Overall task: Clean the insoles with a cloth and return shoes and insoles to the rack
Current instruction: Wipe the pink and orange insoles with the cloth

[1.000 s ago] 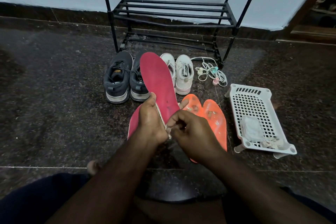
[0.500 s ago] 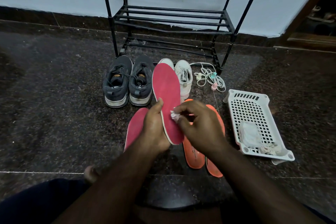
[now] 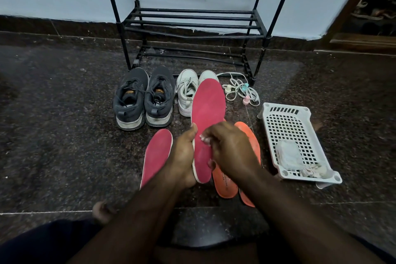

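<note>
while the person sits on the dark floor facing the rack (image 3: pixel 192 21):
left hand (image 3: pixel 184 156): curled round the edge of a raised red insole (image 3: pixel 206 118).
right hand (image 3: pixel 230 152): pinches a small white cloth (image 3: pixel 205 139) against it.
second red insole (image 3: pixel 157 154): on the floor, left.
orange insoles (image 3: pixel 248 135): on the floor, right.
shoes: dark pair (image 3: pixel 143 98), white pair (image 3: pixel 188 90), before the rack.

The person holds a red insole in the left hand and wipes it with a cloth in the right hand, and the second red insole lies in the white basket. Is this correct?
Not quite. The head view shows the second red insole lying on the floor, left of the left hand, not in the white basket. The rest holds: the right hand wipes the held red insole with a cloth.
</note>
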`<state>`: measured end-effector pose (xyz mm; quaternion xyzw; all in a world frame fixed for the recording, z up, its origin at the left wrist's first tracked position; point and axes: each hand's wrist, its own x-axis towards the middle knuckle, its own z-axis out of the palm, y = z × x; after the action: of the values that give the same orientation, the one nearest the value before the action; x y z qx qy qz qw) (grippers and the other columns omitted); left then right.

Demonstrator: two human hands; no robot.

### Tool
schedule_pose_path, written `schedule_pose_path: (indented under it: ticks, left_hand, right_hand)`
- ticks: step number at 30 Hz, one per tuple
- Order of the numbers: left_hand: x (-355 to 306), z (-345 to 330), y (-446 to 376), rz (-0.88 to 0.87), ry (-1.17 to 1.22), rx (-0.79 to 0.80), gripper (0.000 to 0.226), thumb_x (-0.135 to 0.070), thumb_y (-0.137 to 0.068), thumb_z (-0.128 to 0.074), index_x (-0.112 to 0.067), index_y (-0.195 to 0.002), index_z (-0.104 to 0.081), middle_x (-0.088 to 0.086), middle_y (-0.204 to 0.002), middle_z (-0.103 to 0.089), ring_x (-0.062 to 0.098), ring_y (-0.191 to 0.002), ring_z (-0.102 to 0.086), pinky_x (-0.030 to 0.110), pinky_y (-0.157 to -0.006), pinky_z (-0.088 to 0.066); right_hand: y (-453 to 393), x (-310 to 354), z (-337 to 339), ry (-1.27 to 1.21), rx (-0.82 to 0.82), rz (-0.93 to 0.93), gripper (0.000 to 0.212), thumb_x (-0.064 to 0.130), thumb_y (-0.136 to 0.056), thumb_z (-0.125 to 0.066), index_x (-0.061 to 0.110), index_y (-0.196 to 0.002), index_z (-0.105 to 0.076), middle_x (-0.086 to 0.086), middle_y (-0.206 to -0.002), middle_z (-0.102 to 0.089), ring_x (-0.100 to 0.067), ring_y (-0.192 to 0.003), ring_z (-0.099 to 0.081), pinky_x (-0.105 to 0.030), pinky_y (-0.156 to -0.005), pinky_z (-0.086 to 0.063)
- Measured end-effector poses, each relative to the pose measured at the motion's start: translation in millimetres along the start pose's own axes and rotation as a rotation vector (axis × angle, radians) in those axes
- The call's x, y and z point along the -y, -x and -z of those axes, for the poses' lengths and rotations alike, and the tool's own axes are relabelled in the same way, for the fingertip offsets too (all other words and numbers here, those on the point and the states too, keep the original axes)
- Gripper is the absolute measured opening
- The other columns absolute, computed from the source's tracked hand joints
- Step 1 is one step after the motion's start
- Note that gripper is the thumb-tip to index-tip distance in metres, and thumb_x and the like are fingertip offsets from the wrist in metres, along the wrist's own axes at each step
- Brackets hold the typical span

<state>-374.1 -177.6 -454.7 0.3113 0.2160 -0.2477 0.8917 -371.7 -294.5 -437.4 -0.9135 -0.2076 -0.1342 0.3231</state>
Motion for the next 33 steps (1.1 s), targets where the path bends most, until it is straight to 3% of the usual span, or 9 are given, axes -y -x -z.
schedule_pose_path:
  ticks: [3,8,12,15,20,23,26,31,33]
  left_hand:
    - [-0.1,2.9,2.0,0.008,-0.122,-0.03,0.055,-0.055,-0.1,-0.036,-0.01,-0.105,-0.067,0.01,-0.085,-0.063,0.022,-0.06,-0.057,0.019,-0.043,-0.036]
    - [-3.2,1.9,1.4,-0.006,-0.154,-0.044,0.051,-0.056,-0.099,-0.036,-0.014,-0.099,-0.065,0.003,-0.076,-0.058,0.018,-0.059,-0.054,0.021,-0.047,-0.031]
    - [-6.0,2.7,6.0,-0.027,-0.212,-0.044,0.057,-0.053,-0.103,-0.032,-0.008,-0.1,-0.068,0.008,-0.073,-0.068,0.021,-0.051,-0.059,0.017,-0.039,-0.035]
    - [-7.7,3.3,5.4,-0.036,-0.229,-0.043,0.057,-0.052,-0.104,-0.033,-0.007,-0.105,-0.068,0.009,-0.075,-0.07,0.022,-0.053,-0.061,0.018,-0.039,-0.036]
    - [-6.4,1.1,5.1,-0.034,-0.21,-0.061,0.056,-0.052,-0.103,-0.034,-0.008,-0.108,-0.067,0.01,-0.078,-0.069,0.023,-0.054,-0.06,0.018,-0.039,-0.036]
    - [-5.4,-0.5,5.3,-0.027,-0.166,-0.051,0.053,-0.054,-0.101,-0.036,-0.012,-0.105,-0.069,0.007,-0.087,-0.066,0.022,-0.061,-0.057,0.022,-0.047,-0.035]
    - [-3.1,1.0,3.5,-0.022,-0.108,-0.034,0.048,-0.055,-0.09,-0.049,-0.015,-0.097,-0.075,0.006,-0.094,-0.061,0.022,-0.077,-0.056,0.028,-0.062,-0.032]
    - [-2.3,-1.5,8.0,0.011,-0.217,-0.023,0.051,-0.054,-0.101,-0.036,-0.014,-0.103,-0.066,0.005,-0.081,-0.064,0.021,-0.052,-0.061,0.018,-0.04,-0.035]
    - [-2.7,-1.6,7.4,0.011,-0.224,-0.021,0.052,-0.055,-0.102,-0.035,-0.013,-0.106,-0.065,0.004,-0.081,-0.064,0.021,-0.051,-0.061,0.018,-0.039,-0.035]
  right_hand:
    - [-14.4,-19.3,8.3,0.037,-0.119,-0.095,0.014,0.005,-0.074,-0.061,0.014,-0.082,-0.068,-0.001,-0.08,-0.063,-0.018,-0.073,-0.06,-0.036,-0.069,-0.051]
    - [3.7,-2.5,6.0,-0.141,0.026,-0.131,0.008,0.01,-0.078,-0.072,0.018,-0.081,-0.07,0.005,-0.081,-0.064,-0.019,-0.069,-0.063,-0.042,-0.068,-0.055]
    - [-12.5,-20.9,17.1,-0.033,-0.131,-0.155,0.013,0.007,-0.083,-0.072,0.02,-0.083,-0.067,0.009,-0.086,-0.065,-0.014,-0.083,-0.06,-0.041,-0.078,-0.05]
    - [-18.8,-21.4,29.4,-0.251,-0.142,-0.265,0.015,0.013,-0.087,-0.069,0.024,-0.094,-0.063,0.007,-0.095,-0.063,-0.011,-0.088,-0.061,-0.04,-0.077,-0.054]
    - [-13.2,-16.6,37.7,-0.055,-0.093,-0.121,0.012,0.014,-0.082,-0.077,0.019,-0.092,-0.075,0.005,-0.098,-0.061,-0.005,-0.09,-0.058,-0.02,-0.082,-0.048]
    - [-5.6,-4.8,25.7,0.04,0.075,-0.023,0.026,0.004,-0.065,-0.079,0.011,-0.091,-0.077,-0.005,-0.096,-0.065,-0.018,-0.088,-0.062,-0.032,-0.081,-0.053]
    - [0.3,3.0,15.8,0.075,0.151,0.042,0.027,0.018,-0.061,-0.069,0.015,-0.088,-0.075,-0.001,-0.083,-0.068,-0.022,-0.078,-0.063,-0.037,-0.07,-0.053]
    - [-12.6,-9.8,21.6,0.06,-0.068,-0.088,0.015,0.004,-0.079,-0.07,0.016,-0.086,-0.074,0.001,-0.086,-0.068,-0.014,-0.08,-0.063,-0.026,-0.076,-0.048]
    - [-11.7,-5.7,26.0,-0.044,-0.014,-0.21,0.015,0.005,-0.082,-0.07,0.018,-0.087,-0.075,0.007,-0.084,-0.069,-0.007,-0.076,-0.065,-0.024,-0.075,-0.05]
